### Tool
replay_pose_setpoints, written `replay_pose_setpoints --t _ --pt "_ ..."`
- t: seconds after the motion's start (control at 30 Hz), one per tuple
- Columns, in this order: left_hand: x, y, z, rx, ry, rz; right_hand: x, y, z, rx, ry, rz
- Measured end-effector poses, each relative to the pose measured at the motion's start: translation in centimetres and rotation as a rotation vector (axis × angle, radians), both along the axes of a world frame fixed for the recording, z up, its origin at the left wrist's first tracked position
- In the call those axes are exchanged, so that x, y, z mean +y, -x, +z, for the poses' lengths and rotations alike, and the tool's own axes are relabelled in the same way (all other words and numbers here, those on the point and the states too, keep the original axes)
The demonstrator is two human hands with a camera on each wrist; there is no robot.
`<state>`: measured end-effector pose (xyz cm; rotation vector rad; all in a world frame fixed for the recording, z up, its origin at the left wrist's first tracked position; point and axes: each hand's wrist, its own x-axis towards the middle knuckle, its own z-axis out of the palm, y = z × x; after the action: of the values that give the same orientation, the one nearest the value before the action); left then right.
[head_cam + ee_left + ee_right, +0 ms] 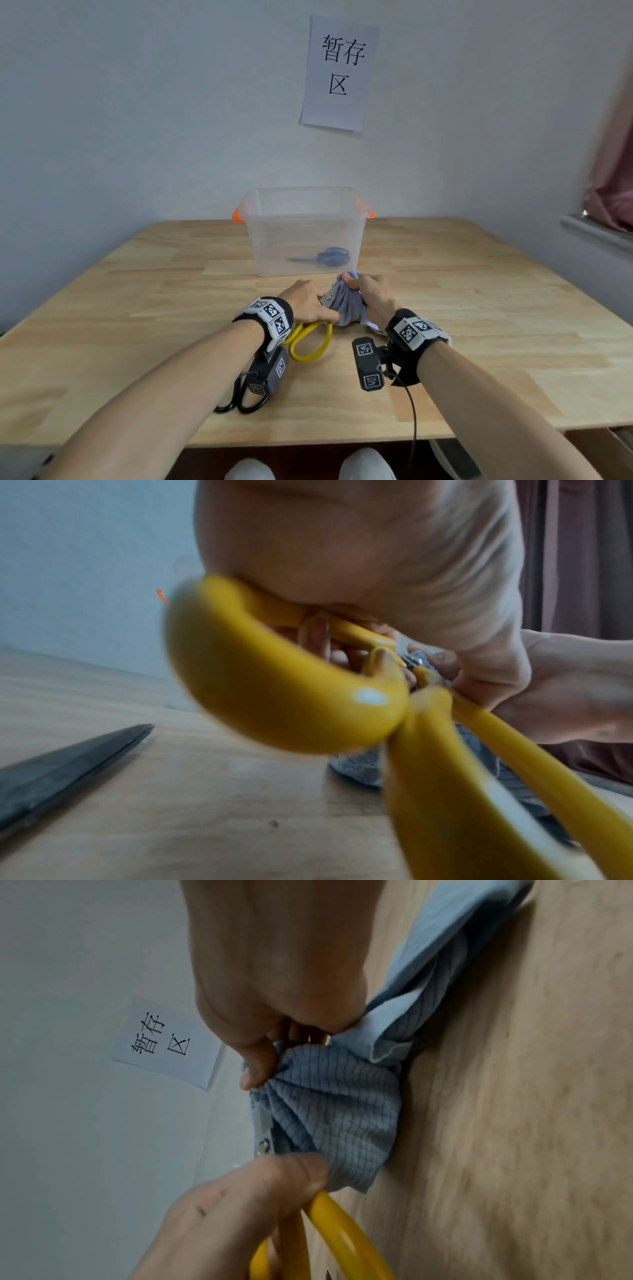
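Yellow-handled scissors (310, 342) lie on the wooden table (137, 308), their blades wrapped in a blue-grey checked cloth (346, 306). My left hand (306, 303) grips the scissors near the pivot, thumb against the cloth. My right hand (371, 294) bunches the cloth around the blades, thumb and fingers pinching its gathered top. In the right wrist view the cloth (335, 1110) fans out over the blades, the right hand (274, 988) pinches it and the left hand (240, 1204) holds the yellow handles (342, 1240). The left wrist view shows the yellow handles (274, 696) close up.
A clear plastic bin (303, 229) with orange latches stands behind the hands, holding blue-handled scissors (325, 257). Black-handled scissors (239, 401) lie under my left wrist; their dark blade (68, 764) shows on the table. A paper sign (339, 73) hangs on the wall.
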<state>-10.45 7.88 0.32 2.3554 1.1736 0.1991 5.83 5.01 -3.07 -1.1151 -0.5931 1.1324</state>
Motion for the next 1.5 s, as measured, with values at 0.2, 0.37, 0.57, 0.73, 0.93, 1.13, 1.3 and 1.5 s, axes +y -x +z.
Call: replay_pose_setpoints --t 0.2,0.37,0.57,0.73,0.93,1.13,1.3,1.5 --pt "0.0 0.3 0.3 0.004 0.013 -0.001 0.4 0.1 -0.2 0.021 0.017 -0.039" --pt "0.0 0.7 0.3 0.001 0.034 0.001 0.6 0.0 -0.4 0.020 0.019 -0.054" --pt "0.0 0.9 0.2 -0.030 0.053 0.018 0.8 0.3 -0.7 0.065 -0.003 -0.052" --pt "-0.3 1.4 0.2 -0.030 0.071 0.019 0.8 -0.3 -0.6 0.018 0.014 -0.094" --pt "0.4 2.9 -0.1 -0.103 0.075 0.059 2.0 -3.8 -2.5 -0.005 -0.025 -0.044" --pt "0.3 2.7 0.0 -0.154 0.074 0.071 -1.0 0.3 -0.3 -0.067 -0.046 0.173" --pt "0.1 1.7 0.0 -0.144 0.083 0.074 -1.4 1.0 0.0 -0.064 -0.020 0.301" --pt "0.1 0.7 -0.3 -0.093 0.098 0.039 -1.6 1.5 -0.2 -0.102 -0.078 0.203"
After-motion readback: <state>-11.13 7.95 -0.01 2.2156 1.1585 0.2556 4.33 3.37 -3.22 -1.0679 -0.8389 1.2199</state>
